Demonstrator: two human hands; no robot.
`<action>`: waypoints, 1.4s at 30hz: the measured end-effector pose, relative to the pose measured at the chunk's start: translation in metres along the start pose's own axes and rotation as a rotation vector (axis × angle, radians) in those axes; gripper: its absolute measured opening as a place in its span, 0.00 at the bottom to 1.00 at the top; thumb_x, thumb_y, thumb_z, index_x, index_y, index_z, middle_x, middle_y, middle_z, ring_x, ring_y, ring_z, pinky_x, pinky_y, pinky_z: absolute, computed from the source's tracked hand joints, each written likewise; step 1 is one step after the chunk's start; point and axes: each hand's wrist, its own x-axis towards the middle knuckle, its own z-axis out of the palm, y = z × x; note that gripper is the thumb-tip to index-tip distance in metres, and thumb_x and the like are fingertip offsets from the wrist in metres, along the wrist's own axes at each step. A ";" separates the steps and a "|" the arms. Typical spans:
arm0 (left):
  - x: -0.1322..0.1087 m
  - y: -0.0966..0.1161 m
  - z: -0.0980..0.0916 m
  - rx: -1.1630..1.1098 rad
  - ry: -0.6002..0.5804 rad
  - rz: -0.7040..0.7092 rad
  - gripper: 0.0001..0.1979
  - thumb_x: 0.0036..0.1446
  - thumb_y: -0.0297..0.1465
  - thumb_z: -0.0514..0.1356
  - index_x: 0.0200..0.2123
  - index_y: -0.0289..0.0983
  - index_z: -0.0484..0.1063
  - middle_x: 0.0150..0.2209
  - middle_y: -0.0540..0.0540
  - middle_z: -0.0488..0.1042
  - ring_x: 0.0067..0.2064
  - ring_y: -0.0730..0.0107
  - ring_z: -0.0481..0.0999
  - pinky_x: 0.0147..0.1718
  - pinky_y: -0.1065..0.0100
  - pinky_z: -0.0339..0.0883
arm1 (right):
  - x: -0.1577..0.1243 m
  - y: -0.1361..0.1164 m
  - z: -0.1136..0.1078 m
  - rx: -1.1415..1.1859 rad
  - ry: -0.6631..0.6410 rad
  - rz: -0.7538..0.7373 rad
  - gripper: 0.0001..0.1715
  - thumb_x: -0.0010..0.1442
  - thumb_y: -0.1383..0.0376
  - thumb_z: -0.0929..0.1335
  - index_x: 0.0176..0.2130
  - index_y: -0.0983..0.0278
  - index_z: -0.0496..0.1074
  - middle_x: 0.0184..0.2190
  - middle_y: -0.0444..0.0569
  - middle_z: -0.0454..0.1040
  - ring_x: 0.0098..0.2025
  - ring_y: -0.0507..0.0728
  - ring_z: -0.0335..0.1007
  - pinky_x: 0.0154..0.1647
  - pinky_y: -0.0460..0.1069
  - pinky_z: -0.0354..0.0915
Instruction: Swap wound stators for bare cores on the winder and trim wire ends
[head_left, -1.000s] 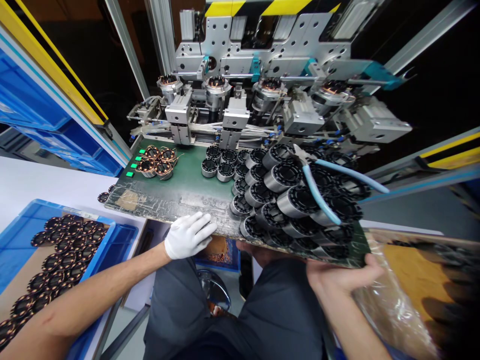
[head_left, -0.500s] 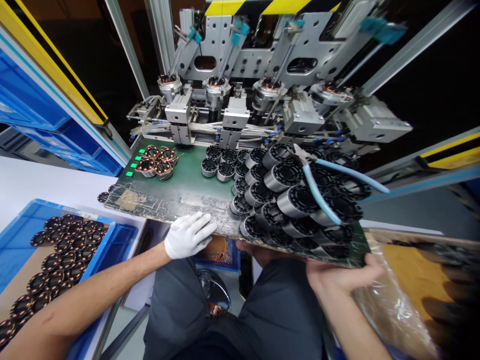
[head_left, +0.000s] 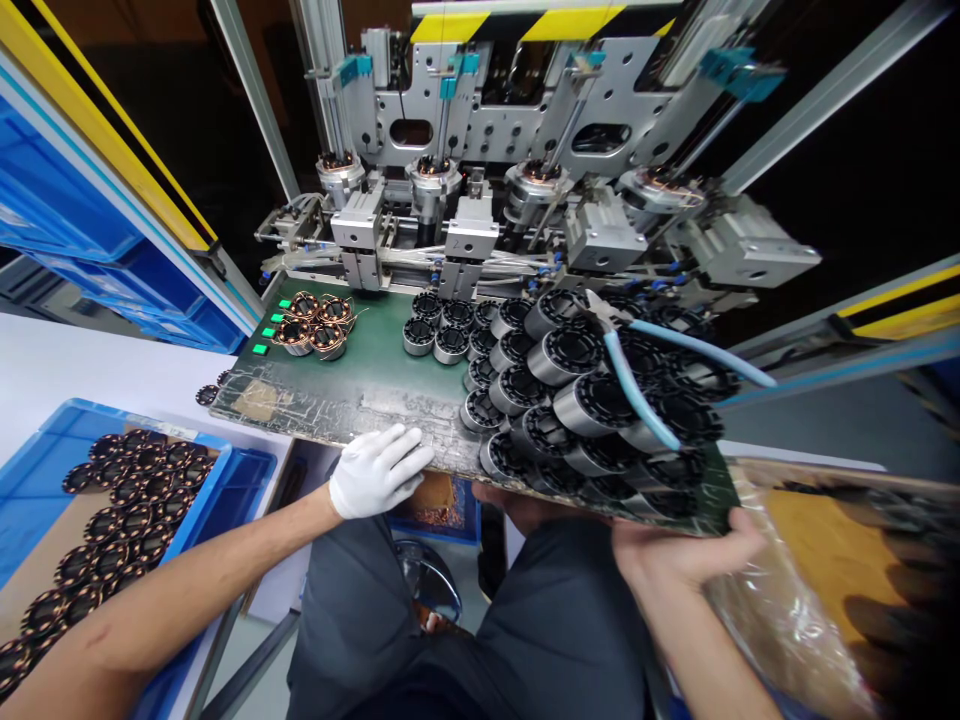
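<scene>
My left hand [head_left: 381,472], in a white glove, lies open and flat on the front edge of the green worktable [head_left: 375,385], with nothing in it. My bare right hand [head_left: 686,550] is at the table's front right corner, its thumb stretched out along the edge; its fingers are hidden beneath the board. Nearest to it is a stack of unwound stator cores [head_left: 570,355] with black insulation. Pliers [head_left: 637,385] with light blue handles rest on the stack. Several copper-wound stators [head_left: 330,340] sit at the table's left end.
A winding machine [head_left: 472,235] with several spindles holding stators stands behind the table. To the left, a blue crate [head_left: 67,425] holds wound stators. An open carton [head_left: 814,550] lined with plastic stands at the right. Yellow-edged posts [head_left: 112,130] flank the station.
The machine's teal blocks and rods have shifted, the left ones to the left and more upright, and look sharper. Both my hands, the stators and the pliers stay in place.
</scene>
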 end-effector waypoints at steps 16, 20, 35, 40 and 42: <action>0.002 0.000 0.000 -0.010 0.027 0.004 0.17 0.74 0.39 0.66 0.62 0.44 0.83 0.59 0.43 0.86 0.60 0.52 0.83 0.54 0.58 0.75 | 0.000 -0.001 0.002 0.034 0.056 0.047 0.29 0.56 0.43 0.65 0.44 0.59 0.80 0.51 0.48 0.83 0.54 0.68 0.81 0.47 0.64 0.82; 0.002 0.000 0.000 -0.010 0.017 0.008 0.18 0.73 0.39 0.67 0.62 0.44 0.83 0.60 0.42 0.85 0.60 0.52 0.83 0.54 0.57 0.75 | 0.000 0.000 0.002 0.004 -0.001 0.006 0.29 0.57 0.43 0.63 0.43 0.59 0.81 0.51 0.48 0.83 0.53 0.67 0.81 0.46 0.64 0.82; 0.002 0.000 0.000 -0.011 0.023 0.004 0.17 0.74 0.39 0.67 0.62 0.44 0.83 0.59 0.43 0.86 0.61 0.54 0.83 0.54 0.58 0.76 | -0.004 -0.003 0.005 -0.036 -0.023 -0.024 0.29 0.54 0.40 0.66 0.39 0.59 0.79 0.48 0.49 0.84 0.57 0.70 0.79 0.50 0.66 0.82; 0.004 0.000 -0.002 -0.013 0.030 0.003 0.16 0.75 0.39 0.66 0.61 0.44 0.83 0.59 0.43 0.86 0.59 0.54 0.84 0.53 0.58 0.77 | -0.002 -0.002 0.005 -0.025 -0.002 -0.014 0.27 0.55 0.41 0.65 0.39 0.58 0.78 0.46 0.49 0.83 0.56 0.69 0.79 0.49 0.65 0.82; 0.004 0.000 -0.002 -0.019 0.035 0.005 0.16 0.75 0.38 0.65 0.61 0.43 0.83 0.58 0.43 0.86 0.60 0.54 0.83 0.53 0.58 0.77 | -0.001 -0.001 0.004 -0.002 0.016 0.012 0.27 0.55 0.42 0.64 0.39 0.58 0.78 0.47 0.49 0.82 0.57 0.69 0.79 0.48 0.65 0.82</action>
